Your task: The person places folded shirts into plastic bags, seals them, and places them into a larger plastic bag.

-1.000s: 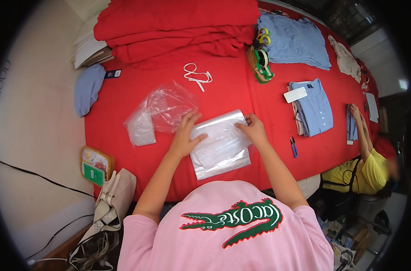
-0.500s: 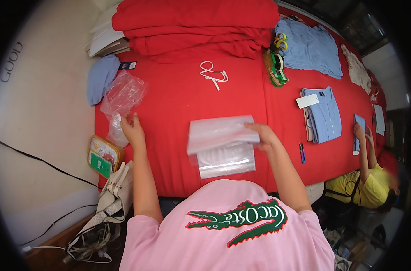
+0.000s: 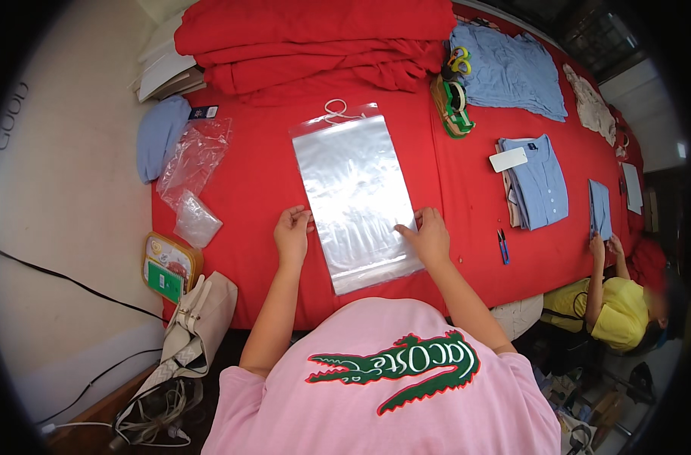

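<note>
A stack of clear plastic bags (image 3: 357, 197) lies spread flat on the red cloth before me, its long side running away from me and its surface shiny. At its left edge my left hand (image 3: 292, 233) is closed, fingertips curled against the plastic. My right hand (image 3: 427, 239) grips the right edge, with the thumb on top of the plastic. A white cord (image 3: 335, 111) loops out at the stack's far end, partly covered by it. To the left lies a crumpled clear bag (image 3: 196, 171).
Folded red fabric (image 3: 315, 45) lies at the back. On the right are a green tape dispenser (image 3: 453, 114), folded blue shirts (image 3: 539, 186) and blue snips (image 3: 503, 247). A tin (image 3: 194, 250) and a handbag (image 3: 216, 303) are at left. A yellow-shirted co-worker (image 3: 618, 307) handles blue cloth.
The plastic bags were folded in my right hand and are now spread out flat. My left hand has left the crumpled bag and come right to the stack's left edge.
</note>
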{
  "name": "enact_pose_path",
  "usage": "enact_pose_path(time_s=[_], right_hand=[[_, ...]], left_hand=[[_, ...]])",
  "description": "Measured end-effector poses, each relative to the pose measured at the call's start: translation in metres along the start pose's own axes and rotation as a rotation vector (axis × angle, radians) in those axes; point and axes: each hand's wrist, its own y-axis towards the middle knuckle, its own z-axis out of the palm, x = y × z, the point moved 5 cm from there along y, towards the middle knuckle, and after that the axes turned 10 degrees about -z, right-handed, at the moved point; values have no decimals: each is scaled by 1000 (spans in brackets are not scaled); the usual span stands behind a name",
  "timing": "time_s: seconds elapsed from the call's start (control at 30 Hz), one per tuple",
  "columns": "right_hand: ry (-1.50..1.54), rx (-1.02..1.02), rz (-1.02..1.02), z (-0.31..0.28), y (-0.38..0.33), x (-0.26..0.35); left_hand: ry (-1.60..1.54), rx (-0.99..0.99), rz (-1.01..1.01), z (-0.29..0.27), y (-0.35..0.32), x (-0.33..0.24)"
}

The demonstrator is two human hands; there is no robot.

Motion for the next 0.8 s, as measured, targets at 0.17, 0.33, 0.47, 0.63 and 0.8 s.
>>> enact_pose_path(time_s=[0.17,0.33,0.47,0.63,0.8], right_hand=[[525,-37,221,28,10,-53],[705,-17,204,30,10,-64],[471,1,127,14,-2,-35],[307,158,133,8,-12,-22],[432,-83,13,11,60,-54]], left_hand=[[30,49,-90,12,10,-5],[453,41,39,31,12,-15],[147,108,-44,43,22,13],[152,261,75,66,-7,-18],[270,399,69,43,11,-25]])
